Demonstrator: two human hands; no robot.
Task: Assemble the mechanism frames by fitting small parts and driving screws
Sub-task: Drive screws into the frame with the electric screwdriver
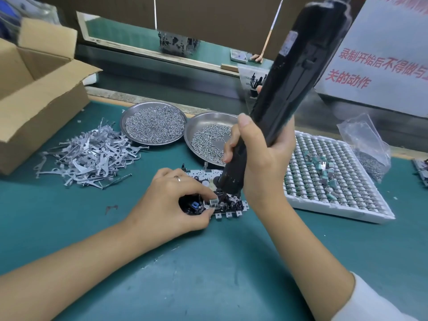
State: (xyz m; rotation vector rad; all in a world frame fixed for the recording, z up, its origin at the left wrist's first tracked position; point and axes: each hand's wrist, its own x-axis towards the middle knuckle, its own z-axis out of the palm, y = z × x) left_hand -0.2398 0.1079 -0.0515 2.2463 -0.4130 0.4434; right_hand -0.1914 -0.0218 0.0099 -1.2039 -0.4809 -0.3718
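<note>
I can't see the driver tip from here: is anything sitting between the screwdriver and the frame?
Nothing visible does. The right hand holds the electric screwdriver with its nose down on the mechanism frame. The left hand grips the frame's left end, its fingertips beside the nose, not under it. The tip itself is hidden.

left hand (170, 200): ring on finger, bare forearm | right arm: white sleeve (370, 304)

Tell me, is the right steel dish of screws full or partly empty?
Partly empty. The right steel dish shows bare metal around a thin patch of screws, while the left dish is covered almost fully.
</note>
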